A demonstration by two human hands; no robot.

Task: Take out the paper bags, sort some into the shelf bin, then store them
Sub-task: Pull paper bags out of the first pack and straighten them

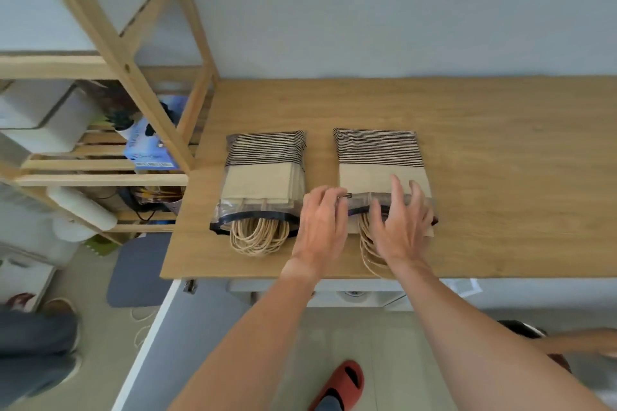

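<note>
Lying side by side on wooden surface (467, 143): two clear plastic pouches of striped brown paper bags, left pouch (263, 177) and right pouch (380, 163), twine handles spilling toward you. Your left hand (322, 220) pinched zipper pull at right pouch's mouth; your right hand (402, 220) rested spread on it. Wooden shelf (110, 43) stood left.

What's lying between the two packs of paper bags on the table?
Mostly bare table between the left pack and right pack; near the front, the left hand fills that gap, head view.
</note>
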